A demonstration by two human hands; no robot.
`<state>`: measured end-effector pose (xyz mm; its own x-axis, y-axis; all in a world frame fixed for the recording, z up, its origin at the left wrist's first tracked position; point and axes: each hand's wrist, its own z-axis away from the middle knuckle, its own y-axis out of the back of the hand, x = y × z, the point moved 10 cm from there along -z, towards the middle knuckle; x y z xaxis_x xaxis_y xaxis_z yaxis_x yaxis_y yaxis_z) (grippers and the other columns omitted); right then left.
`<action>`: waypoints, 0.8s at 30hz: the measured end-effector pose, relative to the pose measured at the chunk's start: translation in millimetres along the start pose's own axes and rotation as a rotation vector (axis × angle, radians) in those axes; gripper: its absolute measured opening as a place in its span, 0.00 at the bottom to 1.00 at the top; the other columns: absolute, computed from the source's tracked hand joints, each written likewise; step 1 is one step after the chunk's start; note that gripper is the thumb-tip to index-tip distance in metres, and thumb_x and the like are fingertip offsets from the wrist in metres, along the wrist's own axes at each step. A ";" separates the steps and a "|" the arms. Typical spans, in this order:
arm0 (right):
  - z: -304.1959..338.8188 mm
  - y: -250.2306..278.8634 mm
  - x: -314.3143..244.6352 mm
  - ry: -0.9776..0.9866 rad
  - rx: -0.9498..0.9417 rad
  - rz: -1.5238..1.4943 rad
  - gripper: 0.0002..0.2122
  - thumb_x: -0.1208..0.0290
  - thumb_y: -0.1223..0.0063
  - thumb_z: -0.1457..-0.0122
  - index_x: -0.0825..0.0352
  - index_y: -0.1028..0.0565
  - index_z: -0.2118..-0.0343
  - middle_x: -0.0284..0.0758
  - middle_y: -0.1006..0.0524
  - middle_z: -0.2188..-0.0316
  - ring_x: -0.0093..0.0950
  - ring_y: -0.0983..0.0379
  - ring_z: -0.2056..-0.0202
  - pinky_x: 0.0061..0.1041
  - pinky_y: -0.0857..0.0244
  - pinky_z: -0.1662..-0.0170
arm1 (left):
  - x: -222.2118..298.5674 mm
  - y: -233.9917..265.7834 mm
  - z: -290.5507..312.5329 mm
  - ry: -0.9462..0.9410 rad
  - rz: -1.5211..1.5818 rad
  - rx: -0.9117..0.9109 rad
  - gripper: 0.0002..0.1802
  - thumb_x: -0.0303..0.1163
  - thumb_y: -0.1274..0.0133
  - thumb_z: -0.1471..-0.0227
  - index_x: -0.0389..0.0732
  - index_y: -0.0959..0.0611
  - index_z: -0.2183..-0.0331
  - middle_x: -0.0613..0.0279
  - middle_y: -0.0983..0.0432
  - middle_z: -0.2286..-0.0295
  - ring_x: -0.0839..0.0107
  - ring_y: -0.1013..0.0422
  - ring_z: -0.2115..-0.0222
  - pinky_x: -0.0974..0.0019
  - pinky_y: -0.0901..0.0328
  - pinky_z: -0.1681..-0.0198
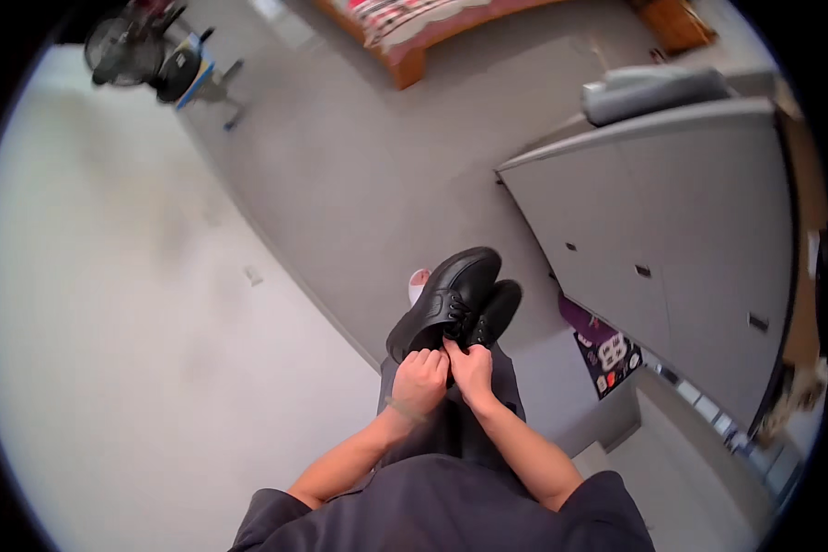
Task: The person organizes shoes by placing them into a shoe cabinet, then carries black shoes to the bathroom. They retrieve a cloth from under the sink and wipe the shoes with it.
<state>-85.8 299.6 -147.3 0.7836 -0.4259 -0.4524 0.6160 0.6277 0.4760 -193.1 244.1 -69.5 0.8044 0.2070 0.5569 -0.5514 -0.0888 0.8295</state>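
While shoes (467, 278) in hands (420, 380), cabinet (681, 212) closed.

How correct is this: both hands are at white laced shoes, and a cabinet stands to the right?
Only the colour is wrong: in the head view the laced shoes are black, not white. Left hand, right hand and cabinet match.

Soft, fairly even light is spread over everything, and the wall (138, 304) left of the hands (420, 379) is washed pale, marked by faint smudgy shading. Dull highlights are thrown on the shoes (469, 270) just beyond them. The cabinet (699, 221) to their right is bowed by fisheye distortion, the bed (412, 66) far beyond is softened, and the corners are blacked out.
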 end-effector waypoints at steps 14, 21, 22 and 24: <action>126.3 197.6 198.1 -0.029 0.672 -0.209 0.14 0.67 0.42 0.46 0.75 0.26 0.80 0.53 0.24 0.79 0.55 0.25 0.72 0.46 0.32 0.69 | 262.1 -10.9 44.4 -0.735 0.254 -0.399 0.23 0.24 0.42 0.58 0.36 0.19 0.55 0.55 0.22 0.57 0.58 0.27 0.50 0.54 0.34 0.43; 239.4 274.9 294.5 0.071 0.999 -0.219 0.12 0.72 0.43 0.46 0.73 0.28 0.81 0.51 0.26 0.80 0.53 0.27 0.75 0.44 0.34 0.73 | 349.3 -35.6 93.2 -0.964 0.224 -0.556 0.22 0.23 0.44 0.54 0.38 0.21 0.53 0.58 0.24 0.58 0.59 0.28 0.52 0.56 0.34 0.43; 254.7 278.2 309.4 0.056 1.006 -0.237 0.12 0.69 0.42 0.46 0.72 0.28 0.80 0.52 0.24 0.77 0.54 0.26 0.74 0.46 0.32 0.71 | 362.9 -34.7 97.5 -0.976 0.235 -0.564 0.21 0.22 0.44 0.54 0.37 0.21 0.54 0.56 0.24 0.60 0.57 0.27 0.55 0.55 0.33 0.46; 281.8 281.8 331.3 0.048 1.068 -0.277 0.12 0.69 0.43 0.47 0.72 0.28 0.80 0.51 0.24 0.78 0.54 0.27 0.74 0.46 0.32 0.71 | 375.1 -39.6 102.4 -0.999 0.194 -0.598 0.20 0.23 0.44 0.53 0.37 0.21 0.55 0.56 0.24 0.61 0.57 0.27 0.56 0.54 0.33 0.47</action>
<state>370.2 151.7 49.5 0.6181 -0.4246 -0.6615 0.5410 -0.3809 0.7499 153.1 225.5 110.9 0.3651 -0.6376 0.6783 -0.4860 0.4910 0.7230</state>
